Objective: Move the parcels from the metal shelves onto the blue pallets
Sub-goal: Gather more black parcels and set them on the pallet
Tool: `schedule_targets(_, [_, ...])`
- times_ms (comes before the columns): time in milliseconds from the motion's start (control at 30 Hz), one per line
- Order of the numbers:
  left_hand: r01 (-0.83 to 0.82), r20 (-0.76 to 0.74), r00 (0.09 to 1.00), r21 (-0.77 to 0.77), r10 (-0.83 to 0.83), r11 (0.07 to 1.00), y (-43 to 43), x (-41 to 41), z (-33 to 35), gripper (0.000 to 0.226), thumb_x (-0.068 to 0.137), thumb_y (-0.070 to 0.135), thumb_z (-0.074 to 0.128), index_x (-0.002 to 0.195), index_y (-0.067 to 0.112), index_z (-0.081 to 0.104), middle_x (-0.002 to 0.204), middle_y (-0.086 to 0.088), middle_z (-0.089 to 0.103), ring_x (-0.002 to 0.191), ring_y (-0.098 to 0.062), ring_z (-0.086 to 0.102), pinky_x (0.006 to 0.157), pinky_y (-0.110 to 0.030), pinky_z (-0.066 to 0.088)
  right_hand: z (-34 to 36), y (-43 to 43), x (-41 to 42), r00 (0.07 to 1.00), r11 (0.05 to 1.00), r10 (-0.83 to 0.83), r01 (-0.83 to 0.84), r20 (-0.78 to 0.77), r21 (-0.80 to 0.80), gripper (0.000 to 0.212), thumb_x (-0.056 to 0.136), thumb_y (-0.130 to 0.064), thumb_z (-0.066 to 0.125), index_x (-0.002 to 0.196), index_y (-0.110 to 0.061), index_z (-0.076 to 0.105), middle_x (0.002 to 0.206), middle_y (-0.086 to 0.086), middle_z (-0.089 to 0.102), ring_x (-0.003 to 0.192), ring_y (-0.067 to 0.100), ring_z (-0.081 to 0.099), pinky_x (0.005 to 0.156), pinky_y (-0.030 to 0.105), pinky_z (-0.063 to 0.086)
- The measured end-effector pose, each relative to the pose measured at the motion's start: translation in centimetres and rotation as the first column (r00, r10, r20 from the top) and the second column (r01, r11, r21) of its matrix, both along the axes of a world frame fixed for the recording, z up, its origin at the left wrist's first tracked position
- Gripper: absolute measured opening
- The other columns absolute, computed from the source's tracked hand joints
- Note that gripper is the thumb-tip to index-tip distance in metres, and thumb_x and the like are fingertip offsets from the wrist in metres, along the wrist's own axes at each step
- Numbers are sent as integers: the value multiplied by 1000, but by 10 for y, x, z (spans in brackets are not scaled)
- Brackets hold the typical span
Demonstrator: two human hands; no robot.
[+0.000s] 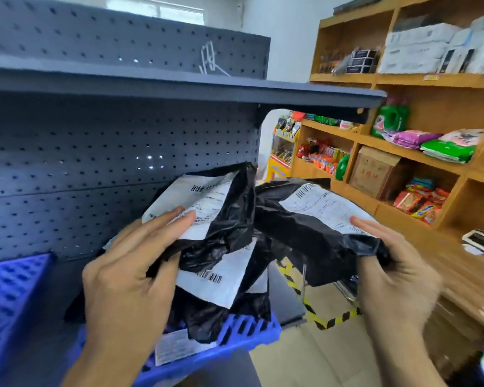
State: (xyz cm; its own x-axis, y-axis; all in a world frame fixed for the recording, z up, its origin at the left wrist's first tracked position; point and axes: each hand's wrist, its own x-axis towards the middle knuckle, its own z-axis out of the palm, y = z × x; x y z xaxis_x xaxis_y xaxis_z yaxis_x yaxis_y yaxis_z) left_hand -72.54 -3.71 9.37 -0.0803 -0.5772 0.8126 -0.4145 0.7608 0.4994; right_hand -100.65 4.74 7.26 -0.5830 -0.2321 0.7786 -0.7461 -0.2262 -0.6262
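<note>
Seemingly the set-down step. In the head view, both hands hold black parcels over the pallet, below the shelf, where a heap already lies.

The left hand pinches the left parcel, fingers nearly straight across its label. Its long axis rises up-right, barcode end away.

The right hand grips the right parcel, thumb on top and fingers curled under. That parcel runs roughly crosswise, sagging toward the middle.

Next, I'd judge: lower both and release onto the heap.

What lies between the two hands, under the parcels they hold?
Head view: a heap of black labelled parcels on the blue pallet, between left hand and right hand.
</note>
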Motion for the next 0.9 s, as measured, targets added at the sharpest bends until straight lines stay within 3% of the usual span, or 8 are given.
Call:
schedule_targets(100, [-147, -66, 987, 1, 147, 989, 7, -3, 4, 37, 86, -1, 67, 116, 19, 75, 120, 11, 70, 114, -5, 65, 106, -16, 42, 10, -37, -5, 990, 990, 141, -141, 4, 25, 35, 87, -2, 68, 108, -30, 73, 110, -25, 67, 106, -17, 62, 101, 19, 50])
schedule_targets(300, [-354, -22, 935, -26, 354, 935, 14, -1, 1, 28, 96, 5, 61, 117, 19, 75, 122, 13, 69, 115, -8, 66, 110, -24, 43, 13, -86, -10, 939, 940, 341, -342, -53, -15, 40, 85, 11, 72, 108, -21, 73, 108, -16, 69, 105, -17, 62, 98, 9, 45])
schedule_targets(400, [-405, -26, 914, -34, 404, 914, 20, -4, -3, 27, 95, 10, 62, 118, 20, 74, 122, 14, 69, 116, -5, 65, 111, -26, 43, 7, -104, -11, 901, 902, 432, -433, -39, -4, 46, 81, 17, 70, 108, -21, 74, 109, -17, 69, 106, -14, 64, 99, 9, 44])
schedule_targets(533, [-459, -12, 888, 35, 459, 888, 23, -12, -12, 46, 85, -8, 70, 118, 24, 74, 121, 13, 70, 115, -6, 66, 109, -26, 45, -2, -125, -12, 855, 855, 518, -517, -27, 31, 57, 76, 20, 71, 107, -28, 73, 110, -16, 71, 108, 2, 69, 104, 22, 49])
schedule_targets(700, [-476, 23, 879, 110, 477, 872, 24, -28, -23, 44, 82, 8, 64, 118, 32, 75, 122, 17, 70, 119, -5, 64, 108, -32, 47, -7, -138, 0, 766, 768, 640, -635, -63, 85, 44, 74, 3, 63, 105, -25, 76, 111, -21, 70, 109, -15, 62, 103, 9, 42])
schedule_targets(900, [-544, 161, 839, 234, 520, 806, 12, -28, -35, 53, 80, 1, 77, 118, 38, 73, 125, 19, 67, 122, -8, 61, 108, -41, 48, -23, -148, 4, 696, 681, 718, -699, -12, 217, 46, 69, 17, 74, 98, -18, 81, 111, -11, 73, 105, -17, 60, 99, 2, 37])
